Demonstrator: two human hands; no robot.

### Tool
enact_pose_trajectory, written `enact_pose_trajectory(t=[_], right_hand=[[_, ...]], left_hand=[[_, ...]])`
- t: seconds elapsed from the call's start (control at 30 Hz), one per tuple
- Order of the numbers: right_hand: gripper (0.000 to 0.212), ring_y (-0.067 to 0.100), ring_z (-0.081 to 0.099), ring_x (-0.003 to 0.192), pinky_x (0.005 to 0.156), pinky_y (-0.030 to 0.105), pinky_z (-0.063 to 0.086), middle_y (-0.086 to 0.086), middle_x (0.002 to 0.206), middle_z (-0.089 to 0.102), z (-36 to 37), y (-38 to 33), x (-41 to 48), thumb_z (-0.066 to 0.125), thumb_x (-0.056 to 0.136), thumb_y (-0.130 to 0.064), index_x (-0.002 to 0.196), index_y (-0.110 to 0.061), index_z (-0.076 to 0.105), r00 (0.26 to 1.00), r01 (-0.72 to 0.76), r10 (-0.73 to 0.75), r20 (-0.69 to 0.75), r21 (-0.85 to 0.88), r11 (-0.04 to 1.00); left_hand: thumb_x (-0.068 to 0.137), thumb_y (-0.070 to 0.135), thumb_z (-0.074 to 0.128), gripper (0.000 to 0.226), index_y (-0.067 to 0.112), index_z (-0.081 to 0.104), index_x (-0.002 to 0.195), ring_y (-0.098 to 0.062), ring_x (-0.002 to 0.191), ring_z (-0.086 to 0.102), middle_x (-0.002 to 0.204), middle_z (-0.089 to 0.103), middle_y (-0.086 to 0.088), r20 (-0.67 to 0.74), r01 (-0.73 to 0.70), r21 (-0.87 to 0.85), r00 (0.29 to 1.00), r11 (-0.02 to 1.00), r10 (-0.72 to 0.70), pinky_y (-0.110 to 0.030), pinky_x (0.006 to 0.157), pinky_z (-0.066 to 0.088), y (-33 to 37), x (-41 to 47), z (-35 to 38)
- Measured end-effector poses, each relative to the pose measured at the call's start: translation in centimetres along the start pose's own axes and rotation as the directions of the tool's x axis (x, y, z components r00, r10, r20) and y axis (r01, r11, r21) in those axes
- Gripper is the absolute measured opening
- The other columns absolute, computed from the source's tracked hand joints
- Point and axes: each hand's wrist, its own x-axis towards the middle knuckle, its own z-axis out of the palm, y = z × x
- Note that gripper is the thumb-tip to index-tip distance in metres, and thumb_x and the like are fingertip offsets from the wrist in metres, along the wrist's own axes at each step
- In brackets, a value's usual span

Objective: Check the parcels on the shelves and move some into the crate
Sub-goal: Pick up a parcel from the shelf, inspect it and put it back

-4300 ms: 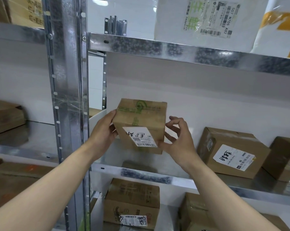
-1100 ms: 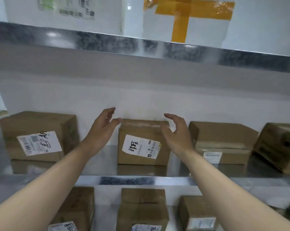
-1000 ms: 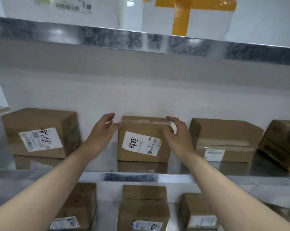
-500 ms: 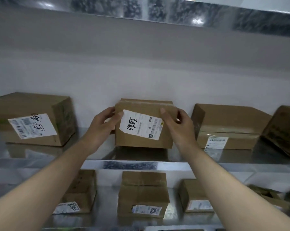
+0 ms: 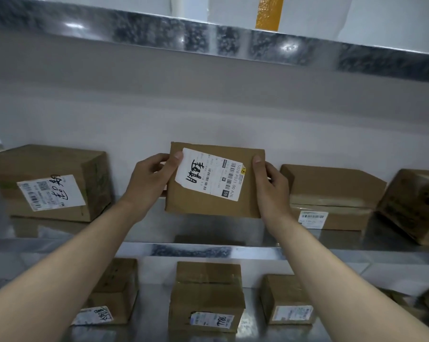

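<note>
The left hand (image 5: pixel 149 178) and right hand (image 5: pixel 272 183) grip the small brown cardboard parcel with a white label (image 5: pixel 208 206) by its side edges, just above the grey metal shelf (image 5: pixel 191 250). It looks light and stiff, so this two-sided hold should suit.

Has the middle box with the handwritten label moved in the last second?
Yes. The left hand and right hand have raised the box upward off the shelf, judged against the neighbouring box resting on its right.

Far-R box (image 5: pixel 416 206) cut off by edge — parcel label (image 5: pixel 209 178) sm. print illegible.
</note>
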Motion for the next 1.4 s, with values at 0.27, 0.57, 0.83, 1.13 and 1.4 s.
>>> enact_pose_trajectory(t=[0.27,0.57,0.83,1.13,1.4], right_hand=[[0.041,0.012,0.078,0.090,0.087,0.044,0.062,-0.011,0.096,0.081,-0.7,-0.7,-0.4,0.055,0.101,-0.065,0.105,-0.031,0.076,1.000,-0.005,0.005,0.010,-0.006,1.000],[0.026,0.001,0.060,0.073,0.066,0.016,0.047,-0.007,0.088,0.062,-1.5,-1.6,-1.5,0.065,0.104,-0.037,0.095,-0.013,0.060,0.998,0.064,-0.062,-0.024,0.064,0.996],[0.049,0.020,0.075,0.112,0.094,0.040,0.064,0.001,0.126,0.072,-2.2,-1.3,-1.7,0.080,0.089,-0.001,0.132,-0.017,0.065,1.000,0.026,-0.029,0.012,0.169,0.985],[0.042,0.019,0.076,0.110,0.101,0.051,0.060,0.000,0.121,0.076,-2.5,-1.7,-1.3,0.077,0.091,0.001,0.126,-0.019,0.071,0.999,0.045,-0.048,0.015,0.156,0.987],[0.042,0.008,0.072,0.110,0.092,0.033,0.062,-0.003,0.127,0.071,-3.0,-1.5,-1.0,0.072,0.096,-0.007,0.131,-0.031,0.067,0.994,0.098,-0.104,0.022,0.174,0.980]], left_hand=[[0.097,0.055,0.066,0.035,0.025,0.078,0.111,-0.015,0.093,0.077,0.104,0.081,0.002,0.004,-0.001,-0.041,1.000,0.999,0.001,-0.032,0.069,0.065,0.9,-1.0,-0.4],[0.101,0.036,0.068,0.032,0.005,0.067,0.095,-0.021,0.083,0.074,0.094,0.075,-0.004,-0.058,-0.005,-0.171,0.998,0.985,-0.005,-0.036,0.068,0.065,2.4,-2.2,-1.2],[0.083,0.004,0.087,0.037,0.022,0.075,0.114,-0.019,0.090,0.075,0.110,0.073,-0.005,-0.049,-0.108,-0.201,0.994,0.974,0.100,-0.036,0.083,0.064,1.9,-2.9,-1.5],[0.089,0.000,0.080,0.033,0.027,0.078,0.109,-0.018,0.097,0.077,0.113,0.079,0.000,-0.051,-0.092,-0.210,0.995,0.973,0.083,-0.037,0.091,0.063,1.9,-2.4,-1.0],[0.092,0.003,0.078,0.040,0.034,0.076,0.118,-0.018,0.101,0.076,0.112,0.078,0.003,0.009,-0.070,-0.196,0.997,0.978,0.073,-0.029,0.081,0.064,1.8,-2.1,-0.4]])
